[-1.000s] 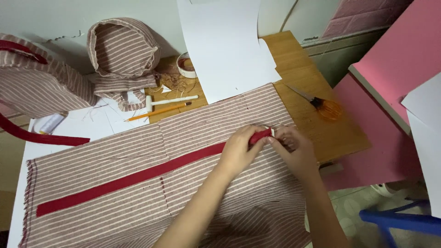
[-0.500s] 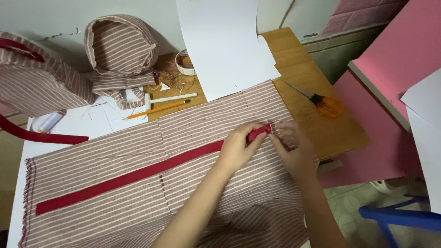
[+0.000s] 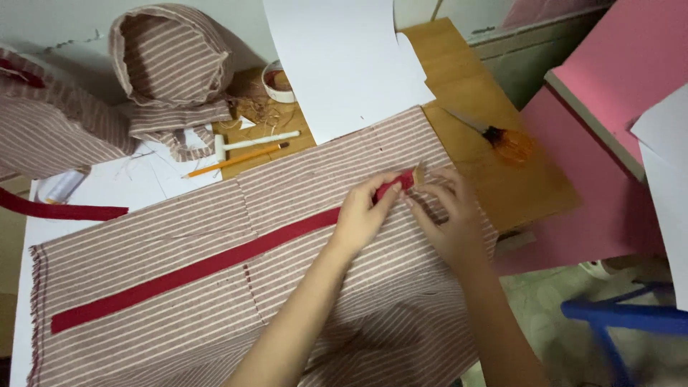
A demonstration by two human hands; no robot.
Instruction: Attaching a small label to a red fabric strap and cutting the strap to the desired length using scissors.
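Observation:
A large piece of brown fabric with white stripes [image 3: 179, 236] lies flat on the table. Across it runs a long red band [image 3: 193, 269], from the lower left up to the right. My left hand [image 3: 362, 215] pinches the band's right end between thumb and fingers. Touching that same end from the right, my right hand [image 3: 448, 215] folds the red tip against the striped cloth. Both forearms reach in from the bottom of the view.
Behind the fabric lie a yellow pencil [image 3: 236, 159], a white stick-like tool [image 3: 254, 141], a small round bowl [image 3: 276, 80] and a large white paper sheet [image 3: 340, 64]. Orange-handled scissors [image 3: 502, 140] rest on the wooden tabletop. Striped cloth pieces [image 3: 168, 64] stand at back left. A pink board [image 3: 616, 86] is at right.
Both hands stay at the band's right end; the fingers have worked its tip slightly up and right, folding it.

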